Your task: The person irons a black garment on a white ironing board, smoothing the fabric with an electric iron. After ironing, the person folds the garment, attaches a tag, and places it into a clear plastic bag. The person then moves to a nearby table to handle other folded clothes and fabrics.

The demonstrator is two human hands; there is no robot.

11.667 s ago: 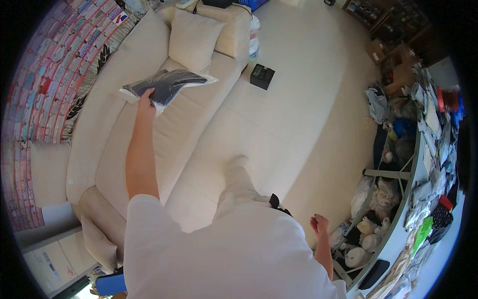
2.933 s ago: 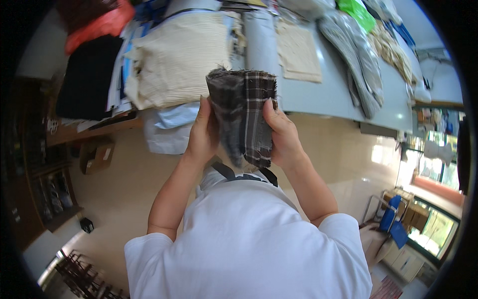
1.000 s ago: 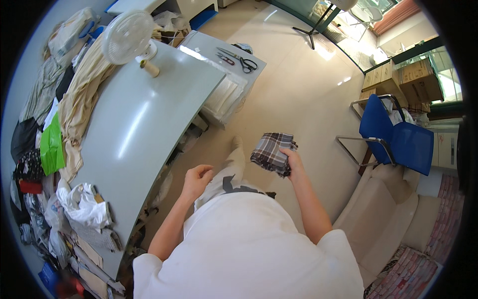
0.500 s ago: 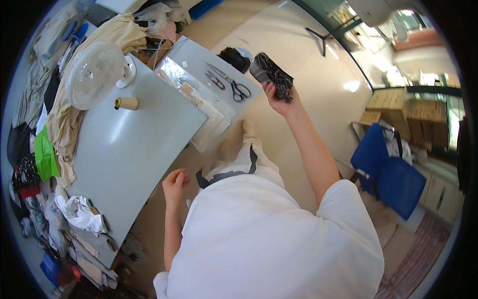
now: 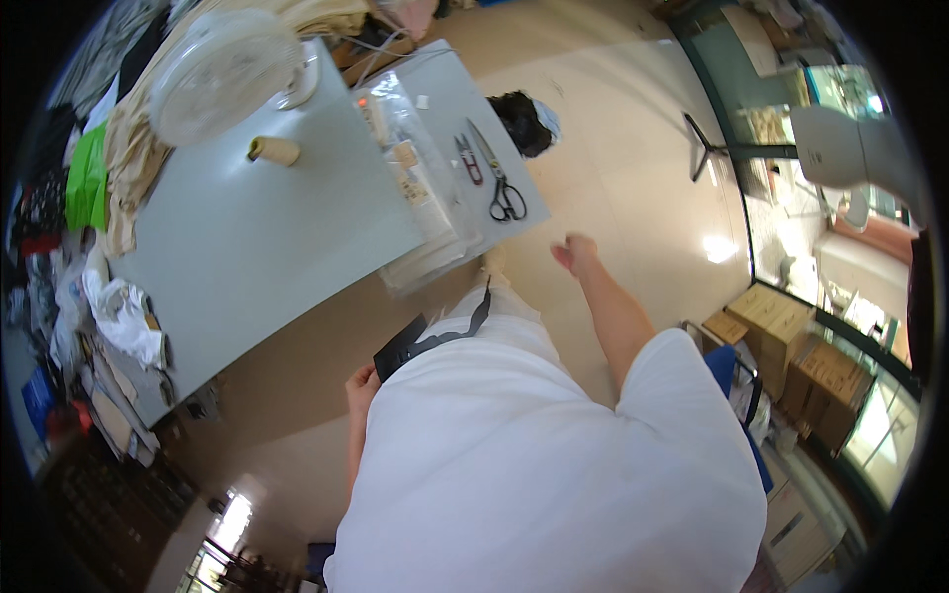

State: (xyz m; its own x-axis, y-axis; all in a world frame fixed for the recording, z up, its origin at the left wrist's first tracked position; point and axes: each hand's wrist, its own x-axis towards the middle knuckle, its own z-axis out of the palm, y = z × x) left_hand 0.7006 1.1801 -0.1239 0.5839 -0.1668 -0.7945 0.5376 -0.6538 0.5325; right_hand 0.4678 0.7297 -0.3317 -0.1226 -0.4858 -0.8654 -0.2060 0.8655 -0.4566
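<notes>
My left hand [image 5: 362,388] is low at my left side, its fingers closed on the edge of a flat black piece [image 5: 397,349], whose kind I cannot make out. That piece lies against a dark strap [image 5: 450,338] across the front of my white clothes. In front of me and to the right, my right hand [image 5: 576,254] hangs over the floor with curled fingers and nothing visible in them. Black-handled scissors [image 5: 506,201] and small red-handled thread snips [image 5: 470,163] lie on the grey table nearest that hand.
On the large grey table [image 5: 297,237] stand a white fan [image 5: 225,79] and a cone of cream thread [image 5: 274,150]. Clear plastic bags [image 5: 420,183] cover its right part. Fabric heaps line the left edge. Cardboard boxes [image 5: 771,316] and a blue chair [image 5: 722,368] are at right.
The dark patterned fabric bundle has left my right hand and is not recognisable now. That hand has lowered slightly. My left hand now grips a flat black piece. My view has turned.
</notes>
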